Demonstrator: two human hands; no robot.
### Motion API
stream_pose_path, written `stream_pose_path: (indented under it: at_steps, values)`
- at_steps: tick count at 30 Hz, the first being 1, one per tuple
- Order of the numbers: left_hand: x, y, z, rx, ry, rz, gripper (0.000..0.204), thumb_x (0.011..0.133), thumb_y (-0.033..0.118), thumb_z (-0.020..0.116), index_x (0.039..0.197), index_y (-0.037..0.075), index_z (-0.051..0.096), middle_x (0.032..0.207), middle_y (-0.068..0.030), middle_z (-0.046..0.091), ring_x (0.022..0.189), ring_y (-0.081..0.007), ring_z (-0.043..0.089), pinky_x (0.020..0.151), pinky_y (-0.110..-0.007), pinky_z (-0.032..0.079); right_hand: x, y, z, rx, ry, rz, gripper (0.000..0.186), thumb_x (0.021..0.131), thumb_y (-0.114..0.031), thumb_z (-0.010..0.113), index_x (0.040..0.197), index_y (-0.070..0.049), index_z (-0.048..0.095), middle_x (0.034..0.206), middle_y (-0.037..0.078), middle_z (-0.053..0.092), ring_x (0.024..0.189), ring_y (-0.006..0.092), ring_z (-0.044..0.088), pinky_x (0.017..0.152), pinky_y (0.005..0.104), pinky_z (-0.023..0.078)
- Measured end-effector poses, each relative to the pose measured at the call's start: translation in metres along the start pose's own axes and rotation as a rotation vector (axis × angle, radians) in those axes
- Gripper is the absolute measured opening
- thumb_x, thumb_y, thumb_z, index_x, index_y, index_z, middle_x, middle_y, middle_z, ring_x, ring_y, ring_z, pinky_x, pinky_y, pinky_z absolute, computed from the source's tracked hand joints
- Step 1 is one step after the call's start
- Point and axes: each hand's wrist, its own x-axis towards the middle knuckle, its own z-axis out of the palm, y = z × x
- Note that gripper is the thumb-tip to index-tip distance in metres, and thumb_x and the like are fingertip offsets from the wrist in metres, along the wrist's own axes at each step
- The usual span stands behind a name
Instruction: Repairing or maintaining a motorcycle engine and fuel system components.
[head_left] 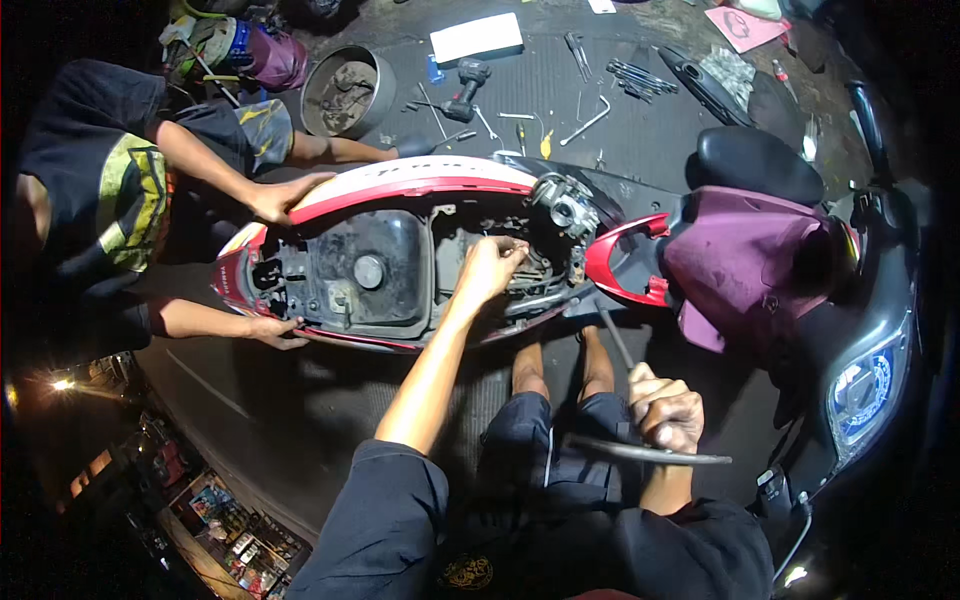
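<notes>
A scooter point(295, 270) stands across the middle with its seat off. Over the open bay behind the fuel tank point(385, 265), my left hand point(487, 268) has its fingers pinched together; what they hold, if anything, is too small to make out. Just beyond it sits a metal carburetor-like part point(567, 205). My right hand point(666, 408) is wrapped round a T-handle wrench point(618, 345), its shaft angled up toward the scooter and its crossbar near my wrist. A co-worker's two hands point(285, 200) rest on the red and white tail panels at the left.
On the dark floor beyond the scooter lie a cordless drill point(467, 90), several wrenches point(640, 80), a bent-handled tool point(587, 122) and a white sheet point(477, 38). A round metal tub point(349, 92) stands near the co-worker. Another dark scooter point(872, 350) is close on the right.
</notes>
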Motion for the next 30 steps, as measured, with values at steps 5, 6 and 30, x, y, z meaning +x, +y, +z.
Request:
stream_pose_path:
  at_steps: [5, 6, 30]
  values:
    - [0.068, 0.013, -0.123, 0.317, 0.3, 0.217, 0.032, 0.079, 0.03, 0.065, 0.096, 0.003, 0.069, 0.086, -0.0209, 0.068, 0.085, -0.0276, 0.067, 0.075, -0.037, 0.051, -0.027, 0.01, -0.024, -0.171, 0.265, 0.127, 0.042, 0.079, -0.03, 0.06, 0.051, -0.004, 0.043, 0.045, 0.003, 0.039, 0.046, 0.014, 0.031, 0.062, 0.0326, 0.029]
    - [0.087, 0.005, -0.169, 0.122, 0.357, 0.094, 0.034, 0.081, 0.03, 0.064, 0.093, -0.001, 0.068, 0.088, -0.0224, 0.067, 0.084, -0.0319, 0.067, 0.073, -0.038, 0.051, -0.031, 0.02, -0.028, -0.165, 0.306, 0.151, 0.042, 0.08, -0.029, 0.06, 0.051, -0.005, 0.042, 0.046, 0.002, 0.038, 0.047, 0.0136, 0.03, 0.062, 0.0322, 0.029]
    - [0.056, -0.144, 0.079, -1.039, 0.109, -0.569, 0.037, 0.092, 0.022, 0.05, 0.125, 0.004, 0.047, 0.114, -0.0091, 0.059, 0.099, -0.0183, 0.06, 0.083, -0.032, 0.048, -0.088, 0.073, -0.084, -0.554, 0.719, 0.636, 0.036, 0.09, -0.024, 0.053, 0.061, -0.011, 0.035, 0.06, -0.006, 0.033, 0.059, 0.0049, 0.032, 0.053, 0.0247, 0.023]
